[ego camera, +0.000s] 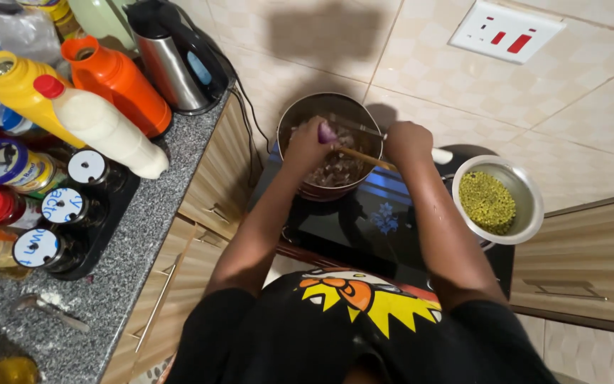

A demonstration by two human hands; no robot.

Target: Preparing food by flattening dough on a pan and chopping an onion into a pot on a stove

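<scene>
1. Nearest the camera, bottom centre: a black shirt [364, 334] with a yellow and orange print, both arms reaching up-frame.
2. Left hand [307, 146], centre frame, is closed around a purple onion piece [327, 132] over the steel pot [294, 114].
3. Right hand [406, 141] is closed around a wooden spoon [364, 156], its far end inside the pot.
4. The pot stands on a black cooktop [364, 220]; chopped reddish pieces already lie inside. Judgement: filling is partly done, onion remains in hand.
5. A steel bowl [531, 206] of untouched green grains sits at right.
6. The surface [129, 242] at left carries bottles and jars.
</scene>
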